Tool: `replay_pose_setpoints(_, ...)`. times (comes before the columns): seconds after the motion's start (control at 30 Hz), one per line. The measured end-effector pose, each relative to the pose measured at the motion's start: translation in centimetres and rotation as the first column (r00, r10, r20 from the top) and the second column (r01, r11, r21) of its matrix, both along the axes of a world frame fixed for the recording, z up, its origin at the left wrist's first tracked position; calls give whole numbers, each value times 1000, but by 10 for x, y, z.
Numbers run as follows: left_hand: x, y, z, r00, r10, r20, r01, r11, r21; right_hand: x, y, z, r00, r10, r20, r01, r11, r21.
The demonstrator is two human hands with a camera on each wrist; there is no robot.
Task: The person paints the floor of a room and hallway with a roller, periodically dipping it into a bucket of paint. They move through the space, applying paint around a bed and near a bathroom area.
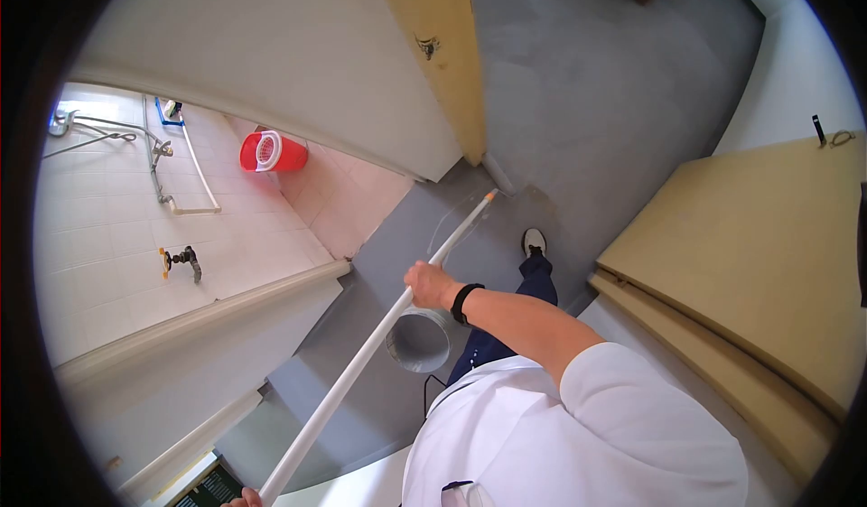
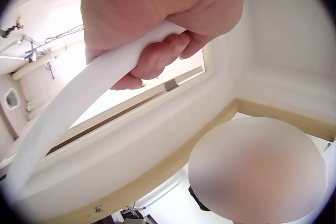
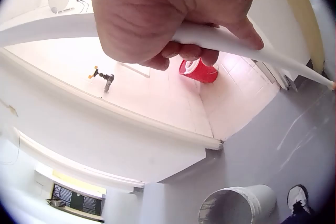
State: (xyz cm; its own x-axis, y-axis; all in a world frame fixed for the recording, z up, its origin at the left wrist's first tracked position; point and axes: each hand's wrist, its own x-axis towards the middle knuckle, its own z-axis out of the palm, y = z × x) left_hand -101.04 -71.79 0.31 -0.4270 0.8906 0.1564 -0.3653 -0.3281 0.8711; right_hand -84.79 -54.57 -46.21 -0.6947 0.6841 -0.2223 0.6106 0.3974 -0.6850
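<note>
A long white pole slants across the head view, ending in an orange collar by a grey paint roller on the grey floor. My right hand grips the pole partway along, with fingers wrapped around it. In the right wrist view, the right hand has its thumb stretched along the pole. Only part of my left hand shows at the bottom edge of the head view. The left wrist view shows the left hand with its fingers curled around the pole. A paint-streaked bucket stands below the right hand.
A door edge rises beside the roller. Left of it, a tiled washroom holds a red mop bucket and a wall tap. A tan door stands at the right. My shoe is on the floor near the roller.
</note>
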Motion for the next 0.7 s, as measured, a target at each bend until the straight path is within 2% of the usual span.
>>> replay_pose_setpoints(0.1, -1, 10, -12, 999, 24, 29, -24, 1000, -13, 12, 21, -2, 1000, -28, 2, 28, 998, 57)
replay_pose_setpoints(0.17, -2, 19, -19, 999, 3, 39, -2, 1000, -2, 28, 32, 0, 1000, -22, 21, 22, 999, -37)
replay_pose_setpoints(0.23, 1, 22, -21, 994, 58, 93, -50, 995, -86, 31, 31, -4, 1000, -18, 23, 18, 1000, 11)
replay_pose_setpoints(0.3, 2, 16, -20, 990, 82, 110, -71, 992, -102, 31, 21, -7, 988, 90, 122, -81, 994, -79)
replay_pose_setpoints(0.37, 1, 5, -13, 987, 123, 107, -111, 988, -109, 21, 9, -6, 986, 112, 125, -107, 993, -41)
replay_pose_setpoints(0.47, -3, -5, -2, 986, 154, 65, -148, 985, -88, -2, -3, 1, 997, 69, -20, -70, 996, -53)
replay_pose_setpoints(0.57, -9, -9, 12, 987, 159, 33, -156, 985, -80, -24, -16, 6, 991, 131, 37, -129, 990, -64)
replay_pose_setpoints(0.6, -10, -9, 15, 991, 131, 23, -129, 989, -71, -28, -17, 10, 992, 124, 5, -122, 985, -121)
replay_pose_setpoints(0.7, -14, -12, 14, 993, 113, 14, -113, 992, -52, -28, -15, 14, 997, 65, -51, -71, 991, -111)
